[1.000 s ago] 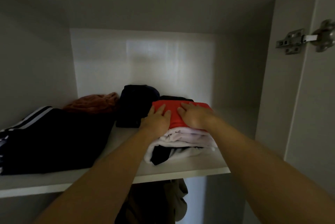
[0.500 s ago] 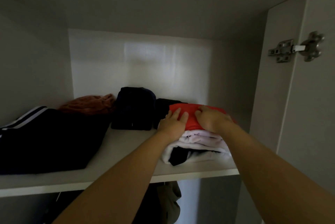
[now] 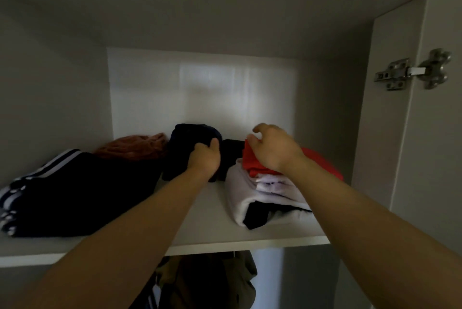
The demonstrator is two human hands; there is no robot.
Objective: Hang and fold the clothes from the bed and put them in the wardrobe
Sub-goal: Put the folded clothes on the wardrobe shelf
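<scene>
We are reaching onto the wardrobe shelf [image 3: 205, 211], bare board showing between the striped dark garment [image 3: 75, 191] at left and the folded stack [image 3: 252, 193] near the right wall, our left hand [image 3: 205, 158] gripping a dark bundle [image 3: 190, 141] behind, our right hand [image 3: 272, 151] lying loose-fingered, holding nothing, over the stack's red top [image 3: 250, 162].

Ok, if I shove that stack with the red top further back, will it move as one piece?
Probably not cleanly. The red garment lies loose on soft white folds, so it would likely slide or rumple first. The stack looks floppy and light: its layers splay at the front, so pushing low seems safer.
</scene>
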